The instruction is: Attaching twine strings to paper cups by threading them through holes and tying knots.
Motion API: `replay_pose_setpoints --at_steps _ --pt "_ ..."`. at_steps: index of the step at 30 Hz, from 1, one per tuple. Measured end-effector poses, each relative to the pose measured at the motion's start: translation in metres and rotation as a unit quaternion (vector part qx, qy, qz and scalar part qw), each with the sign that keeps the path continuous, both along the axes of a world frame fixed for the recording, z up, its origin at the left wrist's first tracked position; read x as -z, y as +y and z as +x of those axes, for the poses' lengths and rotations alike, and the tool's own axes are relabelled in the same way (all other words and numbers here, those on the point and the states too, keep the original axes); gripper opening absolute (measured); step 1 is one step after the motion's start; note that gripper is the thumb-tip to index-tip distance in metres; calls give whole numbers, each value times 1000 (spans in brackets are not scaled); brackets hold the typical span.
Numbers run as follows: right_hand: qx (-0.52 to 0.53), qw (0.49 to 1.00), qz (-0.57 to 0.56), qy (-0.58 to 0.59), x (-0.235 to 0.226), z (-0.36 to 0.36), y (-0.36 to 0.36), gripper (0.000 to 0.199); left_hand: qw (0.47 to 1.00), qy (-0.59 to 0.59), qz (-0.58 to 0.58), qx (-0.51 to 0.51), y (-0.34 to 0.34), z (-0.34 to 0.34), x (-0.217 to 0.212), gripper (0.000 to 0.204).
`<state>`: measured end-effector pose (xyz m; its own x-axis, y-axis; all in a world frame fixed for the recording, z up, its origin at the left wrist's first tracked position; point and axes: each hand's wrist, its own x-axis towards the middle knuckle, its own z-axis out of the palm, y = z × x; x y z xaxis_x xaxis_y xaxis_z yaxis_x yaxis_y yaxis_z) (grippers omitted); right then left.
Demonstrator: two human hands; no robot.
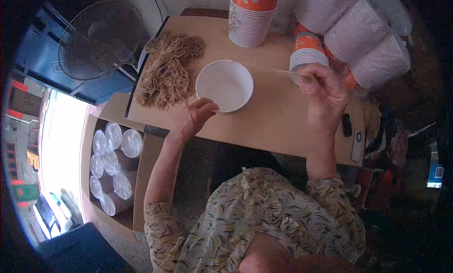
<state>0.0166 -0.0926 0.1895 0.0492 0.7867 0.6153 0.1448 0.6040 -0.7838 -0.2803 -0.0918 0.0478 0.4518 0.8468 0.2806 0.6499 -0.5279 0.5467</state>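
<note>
White bowl (224,86) on tabletop (269,124). Left hand (194,116): fingers curled at the bowl's near-left rim; cannot tell whether gripping. Right hand (325,89), right of bowl: pinching thin pale strip (284,72). Brown stringy bundle (170,72) immediately left of bowl; tub stack (251,27) beyond bowl, slightly right.

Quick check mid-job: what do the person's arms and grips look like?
The left grip and right grip are bare, without gloves. The left sleeve and right sleeve are loose, cream, printed with dark curved strokes, and leave the forearms bare.
</note>
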Motion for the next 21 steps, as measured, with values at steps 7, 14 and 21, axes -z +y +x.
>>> replay_pose_setpoints --at_steps 7,14,21 --pt "-86 993 -74 -37 14 -8 -1 13 997 -28 61 -34 -14 3 28 30" --pt "-185 921 -245 -239 85 -44 4 10 989 13 98 -112 -50 33 39 32" --pt "-187 893 -282 -297 129 -49 2 11 978 -16 139 -156 -63 41 54 31"
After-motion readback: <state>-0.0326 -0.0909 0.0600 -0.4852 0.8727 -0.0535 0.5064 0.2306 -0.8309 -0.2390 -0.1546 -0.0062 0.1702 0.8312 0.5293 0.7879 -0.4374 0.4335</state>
